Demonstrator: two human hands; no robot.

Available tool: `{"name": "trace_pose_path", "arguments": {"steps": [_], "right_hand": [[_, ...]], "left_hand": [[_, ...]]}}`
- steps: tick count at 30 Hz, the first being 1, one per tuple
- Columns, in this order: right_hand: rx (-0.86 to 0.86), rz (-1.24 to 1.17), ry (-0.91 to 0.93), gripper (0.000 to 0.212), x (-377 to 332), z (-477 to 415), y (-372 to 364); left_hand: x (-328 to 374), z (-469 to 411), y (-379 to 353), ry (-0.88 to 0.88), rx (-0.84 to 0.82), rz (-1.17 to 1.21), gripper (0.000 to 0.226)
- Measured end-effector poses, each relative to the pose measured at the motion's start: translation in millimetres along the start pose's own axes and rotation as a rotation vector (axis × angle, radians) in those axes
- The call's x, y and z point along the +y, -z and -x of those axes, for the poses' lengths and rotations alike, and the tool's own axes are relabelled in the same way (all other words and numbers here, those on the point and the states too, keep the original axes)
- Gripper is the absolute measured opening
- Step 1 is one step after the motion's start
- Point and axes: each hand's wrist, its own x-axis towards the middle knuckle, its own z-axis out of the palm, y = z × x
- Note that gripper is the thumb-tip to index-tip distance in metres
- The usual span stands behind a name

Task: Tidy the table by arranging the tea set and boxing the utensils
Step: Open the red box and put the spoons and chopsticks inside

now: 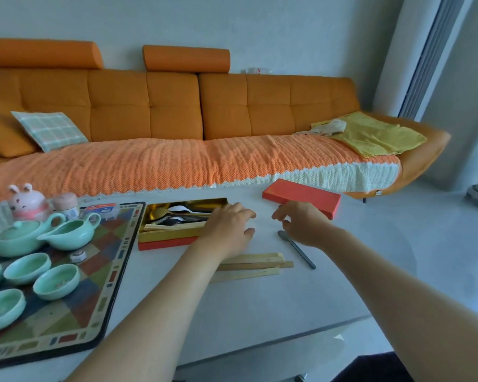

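Note:
An open red box with a gold lining [174, 235] lies on the white table and holds spoons and wooden chopsticks. My left hand [228, 228] rests palm down over the box's right end, fingers spread, holding nothing. My right hand [301, 223] hovers with curled fingers just above the bowl of a dark spoon [297, 248] lying on the table; whether it touches the spoon I cannot tell. Three wooden chopsticks [253, 267] lie beside the spoon. The red lid [301, 197] lies behind my right hand. A mint green teapot [20, 238], pitcher [71, 232] and several cups [57, 281] stand on a patterned mat [100, 285].
A pink rabbit figure [26, 202], a small jar [65, 205] and a blue-red packet [101, 209] stand at the mat's far edge. An orange sofa [177, 111] runs behind the table. The table's front edge [287, 337] is near me.

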Motion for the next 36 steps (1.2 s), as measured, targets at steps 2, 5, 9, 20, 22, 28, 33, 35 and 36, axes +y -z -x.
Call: {"name": "trace_pose_path", "arguments": {"steps": [2,5,9,20,22,28,33,35,36], "right_hand": [[-0.045,0.053,-0.036,0.030,15.9,9.8,3.0],[-0.154,0.132,-0.073,0.037,28.0,23.5,4.2],[-0.168,0.149,-0.056,0.036,30.3,31.2,-0.8],[-0.213,-0.054,0.014,0.031,17.5,20.9,-2.6],[-0.185,-0.065,-0.032,0.043,19.5,19.9,-0.8],[-0.159,0.139,-0.009,0.046,24.5,15.8,-10.9],[-0.115,0.170,0.049,0.035,19.7,14.1,-15.6],[-0.116,0.104,0.056,0.030,18.1,13.7,-14.1],[-0.113,0.054,0.054,0.027,17.5,13.1,-12.6]], "left_hand": [[15.6,-5.3,-5.7,-0.038,-0.029,-0.002,0.041],[36.2,-10.5,-14.8,-0.096,-0.093,-0.010,0.046],[52.4,-13.0,-25.7,-0.120,-0.160,-0.002,0.048],[42.3,-14.5,-34.6,-0.031,-0.171,0.030,0.031],[40.2,-14.1,-31.6,-0.016,-0.163,0.029,0.027],[40.5,-14.4,-22.5,0.057,-0.196,-0.050,0.033],[47.3,-13.9,-22.0,0.001,-0.146,0.039,0.038],[49.5,-13.1,-21.7,-0.003,-0.116,0.080,0.034],[49.3,-12.6,-21.7,0.005,-0.094,0.117,0.033]]}}
